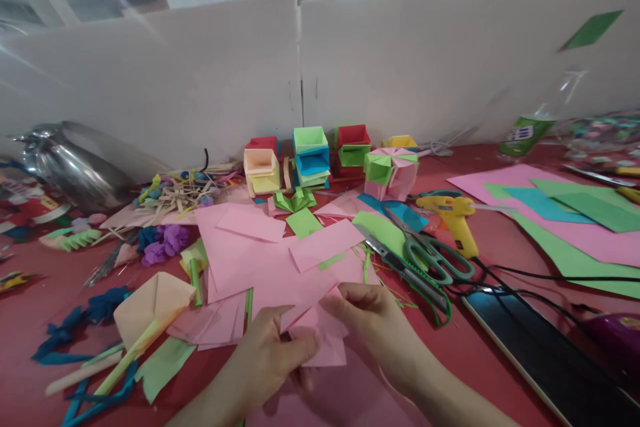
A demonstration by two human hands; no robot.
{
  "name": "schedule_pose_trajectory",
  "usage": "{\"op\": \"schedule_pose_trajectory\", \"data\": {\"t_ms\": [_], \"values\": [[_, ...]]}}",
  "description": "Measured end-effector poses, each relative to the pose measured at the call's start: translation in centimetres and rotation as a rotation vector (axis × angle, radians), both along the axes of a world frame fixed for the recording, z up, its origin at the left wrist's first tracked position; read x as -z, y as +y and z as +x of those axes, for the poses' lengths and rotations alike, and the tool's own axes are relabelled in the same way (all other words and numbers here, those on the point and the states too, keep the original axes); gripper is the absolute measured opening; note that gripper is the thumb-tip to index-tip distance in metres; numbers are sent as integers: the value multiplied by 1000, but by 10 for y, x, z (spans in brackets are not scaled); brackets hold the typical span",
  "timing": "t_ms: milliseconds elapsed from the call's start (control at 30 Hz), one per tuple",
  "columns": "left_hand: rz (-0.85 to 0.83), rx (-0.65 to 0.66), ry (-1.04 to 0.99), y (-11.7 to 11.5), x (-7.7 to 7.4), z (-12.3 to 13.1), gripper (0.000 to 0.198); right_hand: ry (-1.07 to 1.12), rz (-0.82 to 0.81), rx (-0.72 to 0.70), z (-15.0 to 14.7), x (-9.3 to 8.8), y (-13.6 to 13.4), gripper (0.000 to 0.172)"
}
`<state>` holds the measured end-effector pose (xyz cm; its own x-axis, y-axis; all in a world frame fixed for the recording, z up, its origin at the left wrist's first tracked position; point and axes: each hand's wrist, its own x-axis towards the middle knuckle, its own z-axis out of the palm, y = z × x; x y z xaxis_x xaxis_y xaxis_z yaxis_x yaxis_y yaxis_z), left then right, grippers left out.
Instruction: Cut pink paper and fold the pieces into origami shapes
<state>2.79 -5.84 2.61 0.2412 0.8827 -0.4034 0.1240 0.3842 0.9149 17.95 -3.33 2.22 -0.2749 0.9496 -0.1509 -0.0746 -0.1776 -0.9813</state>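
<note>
Toward the tabletop's (20, 333) near edge: one pink paper (330, 349), which we hold. Left hand (270, 353): thumb and fingers pinching its left side. Right hand (373, 313): fingertips narrowed on its upper part. We should match edges before creasing.

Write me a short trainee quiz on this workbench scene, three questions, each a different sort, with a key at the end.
1. What do the left hand and the right hand hold?
A) A green bottle
B) Pink paper
C) A black phone

2. True or false: the metal jug is to the left of the scissors in the picture.

3. Fill in the colour: the glue gun lying on the red table has a ______ body.

Key: 1. B; 2. True; 3. yellow.
</note>
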Motion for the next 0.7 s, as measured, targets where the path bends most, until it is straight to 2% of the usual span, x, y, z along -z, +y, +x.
{"op": "schedule_pose_trajectory", "data": {"t_ms": [200, 367, 500, 700], "values": [[-6, -96, -144, 2, 12, 2, 26, 123, -48, 54, 2, -2, 4, 38], [41, -152, -86, 3, 10, 1, 25, 148, -48, 88, 4, -3, 8, 32], [93, -206, -171, 3, 10, 2, 30, 197, -68, 97, 2, -4, 8, 27], [12, -142, -120, 3, 10, 0, 34, 209, -79, 90, 1, -1, 7, 24]]}}
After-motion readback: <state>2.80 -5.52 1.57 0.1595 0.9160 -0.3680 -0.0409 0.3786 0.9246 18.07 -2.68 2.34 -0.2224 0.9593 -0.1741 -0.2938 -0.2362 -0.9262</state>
